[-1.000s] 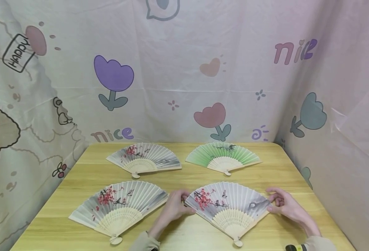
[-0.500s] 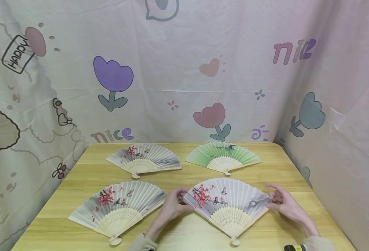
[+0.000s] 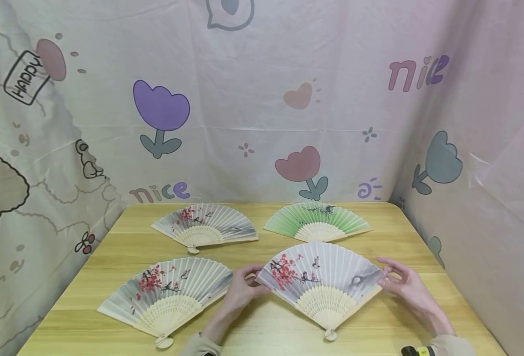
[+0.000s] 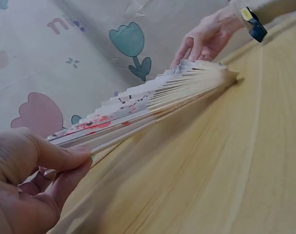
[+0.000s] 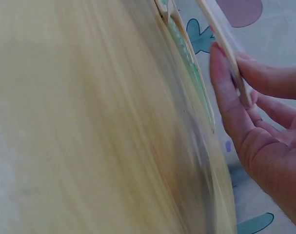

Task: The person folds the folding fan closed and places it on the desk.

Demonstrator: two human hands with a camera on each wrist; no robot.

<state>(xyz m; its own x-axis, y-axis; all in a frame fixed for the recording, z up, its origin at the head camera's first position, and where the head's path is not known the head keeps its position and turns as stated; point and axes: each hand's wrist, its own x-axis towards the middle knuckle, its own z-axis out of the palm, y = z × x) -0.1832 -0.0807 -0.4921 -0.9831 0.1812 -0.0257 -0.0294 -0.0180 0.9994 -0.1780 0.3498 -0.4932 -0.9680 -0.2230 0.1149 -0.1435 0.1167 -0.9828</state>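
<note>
A spread folding fan (image 3: 326,282), grey-white with red blossoms and small birds, is held between both hands at the front right. My left hand (image 3: 240,291) pinches its left outer rib, thumb on top and fingers beneath, as the left wrist view shows with the same hand (image 4: 35,170). At the opposite end my right hand (image 3: 406,291) pinches the right corner between thumb and fingers; the right wrist view shows this hand (image 5: 265,107) gripping the fan's edge. The fan is tilted, its far side raised above the table and its pivot end low toward the front.
A similar blossom fan (image 3: 168,296) lies spread at the front left, close beside the left forearm. Behind it rests another blossom fan (image 3: 206,227). At the back right a green fan (image 3: 317,222) is partly covered by the held one. Printed cloth surrounds the wooden table (image 3: 123,252).
Both hands have raised the held fan's far side, and the whole fan has shifted slightly left and away. It now overlaps the green fan's pivot. The other fans have stayed put.
</note>
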